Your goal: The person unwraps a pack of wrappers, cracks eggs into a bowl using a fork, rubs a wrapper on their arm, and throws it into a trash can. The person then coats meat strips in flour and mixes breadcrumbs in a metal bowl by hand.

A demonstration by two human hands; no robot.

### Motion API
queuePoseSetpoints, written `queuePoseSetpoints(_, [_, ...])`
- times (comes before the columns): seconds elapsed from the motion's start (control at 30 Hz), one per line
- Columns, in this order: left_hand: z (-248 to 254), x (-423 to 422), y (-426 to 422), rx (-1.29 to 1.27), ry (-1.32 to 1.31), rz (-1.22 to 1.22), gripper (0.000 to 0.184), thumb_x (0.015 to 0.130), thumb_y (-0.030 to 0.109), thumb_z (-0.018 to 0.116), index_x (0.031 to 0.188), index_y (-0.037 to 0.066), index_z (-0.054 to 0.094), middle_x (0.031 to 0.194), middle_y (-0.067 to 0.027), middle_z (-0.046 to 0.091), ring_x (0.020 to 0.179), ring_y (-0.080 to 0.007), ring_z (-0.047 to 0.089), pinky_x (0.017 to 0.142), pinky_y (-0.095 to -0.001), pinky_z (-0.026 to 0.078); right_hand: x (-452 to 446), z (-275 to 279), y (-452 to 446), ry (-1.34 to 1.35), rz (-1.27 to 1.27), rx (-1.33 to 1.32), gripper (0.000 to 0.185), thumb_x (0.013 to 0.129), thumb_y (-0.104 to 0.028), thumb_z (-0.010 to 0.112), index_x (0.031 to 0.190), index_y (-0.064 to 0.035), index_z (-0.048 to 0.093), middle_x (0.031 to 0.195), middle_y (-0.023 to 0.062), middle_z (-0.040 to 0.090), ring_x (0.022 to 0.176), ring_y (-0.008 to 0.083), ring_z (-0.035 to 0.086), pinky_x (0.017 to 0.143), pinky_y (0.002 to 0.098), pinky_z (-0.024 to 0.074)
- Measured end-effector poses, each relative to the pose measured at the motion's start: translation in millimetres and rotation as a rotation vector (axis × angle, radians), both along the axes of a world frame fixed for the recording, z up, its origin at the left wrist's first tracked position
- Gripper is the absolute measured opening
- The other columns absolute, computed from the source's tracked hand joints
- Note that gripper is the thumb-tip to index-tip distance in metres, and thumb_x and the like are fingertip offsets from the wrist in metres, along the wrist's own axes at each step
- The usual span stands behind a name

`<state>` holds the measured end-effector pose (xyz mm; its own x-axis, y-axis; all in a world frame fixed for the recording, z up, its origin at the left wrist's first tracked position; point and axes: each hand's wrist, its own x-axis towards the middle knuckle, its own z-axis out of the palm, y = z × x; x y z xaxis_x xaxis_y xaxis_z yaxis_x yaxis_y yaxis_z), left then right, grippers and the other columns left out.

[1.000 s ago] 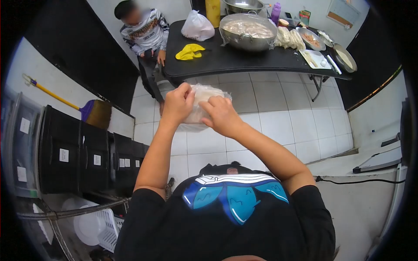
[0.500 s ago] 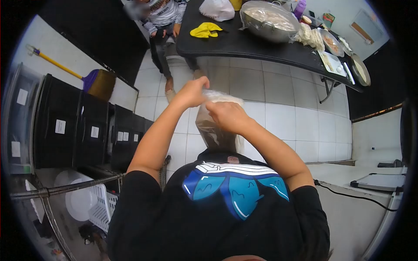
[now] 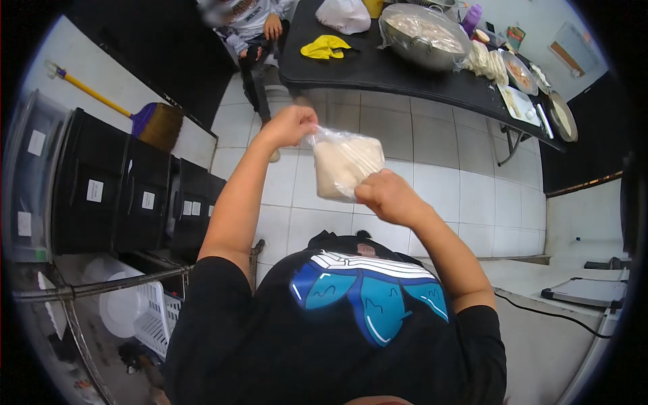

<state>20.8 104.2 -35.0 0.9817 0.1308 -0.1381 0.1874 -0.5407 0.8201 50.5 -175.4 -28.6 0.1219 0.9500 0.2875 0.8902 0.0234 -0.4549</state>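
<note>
A clear plastic bag with flat, pale, stacked pieces inside hangs in front of me above the tiled floor. My left hand pinches its upper left corner, where the plastic is gathered. Lower down, my right hand grips the bag's bottom right corner, thumb on top. The bag is tilted between the two hands, and its contents fill most of it.
Beyond the bag stands a black table with a covered metal pan, a yellow cloth and a knife. A person sits at its left. Black drawers and a broom are at left.
My right hand has moved from the bag's top to its lower right corner, while my left hand stays at the upper left. The bag now lies tilted, its pale contents facing up.
</note>
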Motion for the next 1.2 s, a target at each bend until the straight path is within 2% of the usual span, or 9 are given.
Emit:
queuePoseSetpoints(0.17, [12,6,-26,0.003,-0.183,-0.115,0.012,0.082,0.014,0.059,0.081,0.002,0.057,0.064,-0.0023,0.056,0.048,-0.0082,0.050,0.043,-0.0247,0.040,17,13,-4,0.147,-0.371,0.010,0.012,0.081,-0.020,0.057,0.081,-0.0087,0.057,0.070,0.0130,0.058,0.071,0.0341,0.057,0.063,0.0432,0.0446])
queuePoseSetpoints(0.27, [15,4,-50,-0.479,-0.107,-0.096,0.011,0.088,0.013,0.055,0.081,0.005,0.051,0.062,0.0031,0.048,0.048,-0.0056,0.046,0.044,-0.0200,0.038,20,15,-1,0.099,-0.495,0.054,0.014,0.079,-0.023,0.059,0.088,-0.0115,0.060,0.075,0.0102,0.058,0.073,0.0310,0.058,0.063,0.0401,0.0465])
queuePoseSetpoints(0.33, [17,3,-61,-0.620,-0.148,-0.108,0.013,0.089,0.017,0.054,0.082,0.007,0.051,0.064,0.0042,0.047,0.048,-0.0048,0.045,0.045,-0.0188,0.038,18,16,2,0.031,-0.530,0.068,0.019,0.076,-0.024,0.062,0.093,-0.0138,0.062,0.080,0.0072,0.058,0.074,0.0280,0.059,0.064,0.0374,0.0481])
queuePoseSetpoints(0.63, [27,3,-61,-0.703,-0.238,-0.087,0.012,0.089,0.017,0.054,0.082,0.007,0.051,0.064,0.0041,0.047,0.048,-0.0044,0.044,0.045,-0.0186,0.038,14,-3,24,0.014,-0.610,0.153,0.008,0.071,-0.016,0.065,0.078,-0.0117,0.065,0.082,0.0036,0.057,0.078,0.0242,0.059,0.065,0.0350,0.0486])
queuePoseSetpoints(0.73, [25,5,-52,-0.673,-0.262,-0.061,0.012,0.089,0.016,0.054,0.082,0.007,0.050,0.064,0.0039,0.047,0.048,-0.0045,0.044,0.044,-0.0189,0.038,21,-2,24,0.166,-0.609,0.362,0.003,0.074,-0.010,0.062,0.076,-0.0088,0.063,0.082,0.0047,0.057,0.075,0.0208,0.059,0.065,0.0311,0.0480])
queuePoseSetpoints(0.93, [15,8,-43,-0.678,-0.249,0.006,0.012,0.090,0.015,0.053,0.082,0.007,0.050,0.063,0.0042,0.045,0.048,-0.0044,0.043,0.044,-0.0190,0.036,45,0,4,1.078,-0.608,0.673,0.006,0.087,-0.006,0.053,0.091,-0.0055,0.057,0.087,0.0025,0.058,0.079,0.0109,0.055,0.071,0.0256,0.0455])
queuePoseSetpoints(1.07, [7,19,-53,-0.670,-0.230,-0.012,0.010,0.089,0.013,0.052,0.082,0.006,0.050,0.063,0.0040,0.045,0.048,-0.0038,0.043,0.044,-0.0186,0.036,53,3,-14,1.264,-0.615,0.776,0.013,0.089,-0.007,0.051,0.100,-0.0046,0.056,0.094,0.0014,0.059,0.088,0.0111,0.056,0.076,0.0256,0.0457])
queuePoseSetpoints(1.17, [5,29,-66,-0.734,-0.199,-0.025,0.009,0.089,0.012,0.051,0.082,0.006,0.050,0.063,0.0040,0.045,0.047,-0.0035,0.042,0.043,-0.0182,0.035,37,22,-22,0.951,-0.486,0.440,0.020,0.088,-0.007,0.052,0.107,-0.0029,0.058,0.100,0.0040,0.061,0.095,0.0135,0.056,0.078,0.0266,0.0459])
queuePoseSetpoints(1.2, [6,33,-70,-0.755,-0.185,-0.026,0.009,0.089,0.012,0.051,0.082,0.006,0.050,0.063,0.0041,0.045,0.047,-0.0034,0.042,0.043,-0.0181,0.035,39,25,-28,0.834,-0.552,0.453,0.022,0.088,-0.007,0.052,0.109,-0.0030,0.057,0.104,0.0050,0.060,0.097,0.0140,0.056,0.079,0.0268,0.0458])
